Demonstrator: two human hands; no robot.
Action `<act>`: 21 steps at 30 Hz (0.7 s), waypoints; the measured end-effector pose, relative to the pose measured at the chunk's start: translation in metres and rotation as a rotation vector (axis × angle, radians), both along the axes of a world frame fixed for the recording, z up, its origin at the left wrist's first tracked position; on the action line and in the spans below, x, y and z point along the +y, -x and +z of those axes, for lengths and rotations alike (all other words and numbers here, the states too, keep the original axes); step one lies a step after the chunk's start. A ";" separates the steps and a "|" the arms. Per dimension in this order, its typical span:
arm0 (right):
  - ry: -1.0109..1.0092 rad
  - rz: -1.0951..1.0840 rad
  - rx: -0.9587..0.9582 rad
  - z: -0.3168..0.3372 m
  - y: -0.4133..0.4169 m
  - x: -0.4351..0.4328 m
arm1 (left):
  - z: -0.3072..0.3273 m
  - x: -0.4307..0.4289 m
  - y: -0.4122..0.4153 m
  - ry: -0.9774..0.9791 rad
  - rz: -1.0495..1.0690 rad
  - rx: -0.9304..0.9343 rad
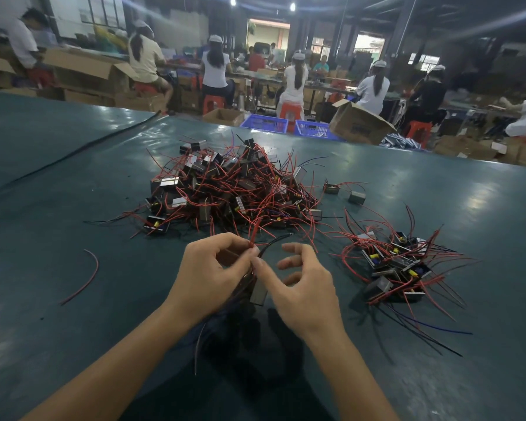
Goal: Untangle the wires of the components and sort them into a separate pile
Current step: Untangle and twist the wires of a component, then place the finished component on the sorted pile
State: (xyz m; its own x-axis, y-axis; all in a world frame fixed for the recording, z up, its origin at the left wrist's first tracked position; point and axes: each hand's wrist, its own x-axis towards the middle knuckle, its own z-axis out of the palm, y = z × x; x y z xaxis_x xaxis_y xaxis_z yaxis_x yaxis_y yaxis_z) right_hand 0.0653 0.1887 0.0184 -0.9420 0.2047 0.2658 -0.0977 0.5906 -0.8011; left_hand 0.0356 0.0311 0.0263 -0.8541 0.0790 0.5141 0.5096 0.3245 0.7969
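A big tangled pile of small transformer components (225, 183) with red and black wires lies in the middle of the green table. A smaller pile of the same components (398, 262) lies to the right. My left hand (213, 275) holds one component (258, 293) above the table's near side and pinches its red wires (253, 235) at the fingertips. My right hand (304, 287) is beside it, index finger touching the wires at the left fingertips, other fingers loosely curled. A black wire (274, 243) arcs between the two hands.
A loose red wire (85, 278) lies on the table (73, 208) at the left. Two single components (343, 192) sit between the piles. A black cable (82, 147) crosses the far left. Seated workers, cardboard boxes and blue crates (286, 124) are beyond the table's far edge.
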 end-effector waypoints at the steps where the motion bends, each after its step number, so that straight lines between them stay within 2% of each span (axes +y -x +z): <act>1: 0.121 0.072 -0.063 -0.001 0.001 0.000 | 0.000 0.000 0.000 -0.017 -0.005 -0.014; 3: 0.320 0.215 -0.136 -0.002 0.003 0.002 | 0.002 0.001 0.000 -0.078 -0.025 -0.044; 5: 0.348 0.307 -0.192 -0.004 0.005 0.001 | 0.005 0.001 -0.001 -0.148 -0.050 -0.054; 7: 0.339 0.307 -0.220 -0.007 0.004 -0.005 | 0.007 0.001 -0.003 -0.193 -0.099 -0.052; 10: 0.362 0.279 -0.147 -0.013 0.004 -0.015 | 0.008 0.003 -0.007 -0.155 -0.179 -0.043; 13: 0.440 0.204 -0.068 -0.016 0.005 -0.018 | 0.008 0.005 -0.010 -0.011 -0.202 0.037; 16: 0.552 0.070 -0.059 -0.013 0.010 -0.010 | 0.011 0.000 -0.006 0.167 -0.123 0.227; 18: 0.616 -0.043 -0.034 -0.007 0.015 0.004 | 0.012 -0.006 -0.001 0.109 -0.035 0.207; 21: 0.720 -0.185 0.072 0.010 0.025 0.040 | 0.000 -0.012 0.011 0.055 0.042 0.069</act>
